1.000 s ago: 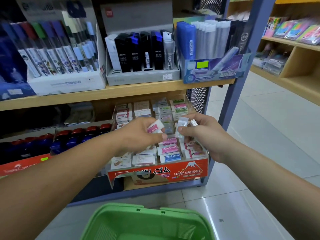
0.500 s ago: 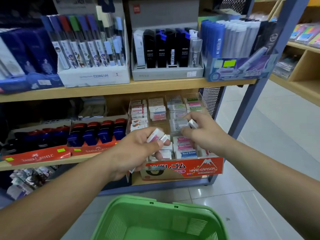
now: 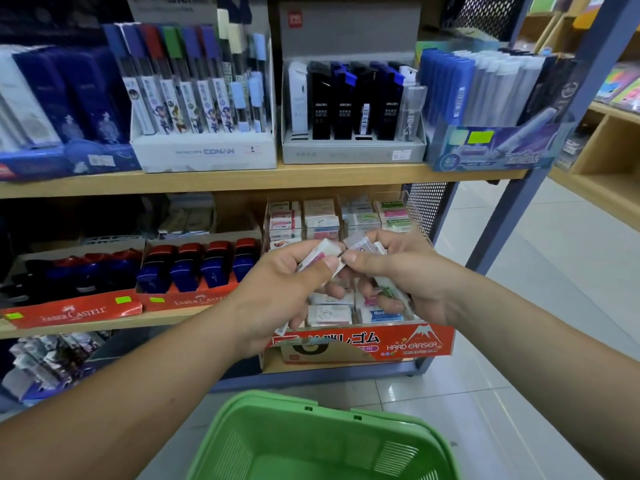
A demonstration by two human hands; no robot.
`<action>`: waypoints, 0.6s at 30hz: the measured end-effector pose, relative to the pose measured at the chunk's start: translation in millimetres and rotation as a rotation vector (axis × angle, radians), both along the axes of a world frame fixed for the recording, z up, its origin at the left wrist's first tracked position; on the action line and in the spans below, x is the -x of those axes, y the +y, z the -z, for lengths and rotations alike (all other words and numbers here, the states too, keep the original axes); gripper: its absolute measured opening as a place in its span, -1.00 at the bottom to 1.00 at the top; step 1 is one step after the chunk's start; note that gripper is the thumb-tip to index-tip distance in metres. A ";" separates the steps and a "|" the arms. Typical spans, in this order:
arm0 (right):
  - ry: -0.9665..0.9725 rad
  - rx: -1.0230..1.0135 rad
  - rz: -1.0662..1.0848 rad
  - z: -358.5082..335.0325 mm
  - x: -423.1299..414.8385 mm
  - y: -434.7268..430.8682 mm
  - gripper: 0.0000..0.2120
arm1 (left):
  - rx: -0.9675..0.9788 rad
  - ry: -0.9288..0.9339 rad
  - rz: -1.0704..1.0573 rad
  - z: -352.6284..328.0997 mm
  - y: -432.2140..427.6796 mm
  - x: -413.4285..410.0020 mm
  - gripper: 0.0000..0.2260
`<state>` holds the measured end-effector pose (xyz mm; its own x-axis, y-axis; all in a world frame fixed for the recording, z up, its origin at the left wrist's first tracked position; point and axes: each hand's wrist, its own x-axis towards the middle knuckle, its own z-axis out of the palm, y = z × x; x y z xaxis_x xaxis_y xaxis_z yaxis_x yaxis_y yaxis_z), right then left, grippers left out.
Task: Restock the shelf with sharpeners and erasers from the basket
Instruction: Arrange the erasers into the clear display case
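My left hand grips a white eraser with a pink band between thumb and fingers. My right hand holds several wrapped erasers, one with a green band sticking out below the palm. Both hands meet, nearly touching, above the red eraser display box marked HARD ERASER on the lower shelf; its rows of erasers are partly hidden by my hands. Red and blue sharpeners stand in a red Faber-Castell tray to the left. The green basket sits on the floor below.
The upper wooden shelf carries boxes of pencil leads and pens. A blue metal post and mesh panel close the shelf's right end. Tiled aisle floor opens to the right, with another wooden shelf unit beyond.
My hands have come together over the eraser box, the left one rising toward the right. The view has swung left and drawn closer to the shelf.
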<state>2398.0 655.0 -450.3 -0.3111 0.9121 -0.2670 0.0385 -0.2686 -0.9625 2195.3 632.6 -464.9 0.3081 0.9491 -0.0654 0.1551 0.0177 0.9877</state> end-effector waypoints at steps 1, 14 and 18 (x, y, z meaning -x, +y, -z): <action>0.026 0.010 0.003 2.1 0.0 1.7 -0.68 | 0.020 -0.007 0.011 -1.3 -0.2 0.9 -0.78; 0.013 0.034 0.063 9.7 1.9 17.7 -0.75 | 0.316 -0.302 -0.111 2.1 7.6 7.2 -0.77; 0.034 -0.001 0.076 12.2 2.6 18.1 -0.76 | 0.320 -0.246 -0.162 4.6 10.6 13.8 -0.71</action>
<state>2395.4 673.2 -462.5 -0.2500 0.9336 -0.2566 -0.0142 -0.2685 -0.9632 2181.6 643.3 -469.5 0.1997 0.9303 -0.3078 -0.1147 0.3341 0.9355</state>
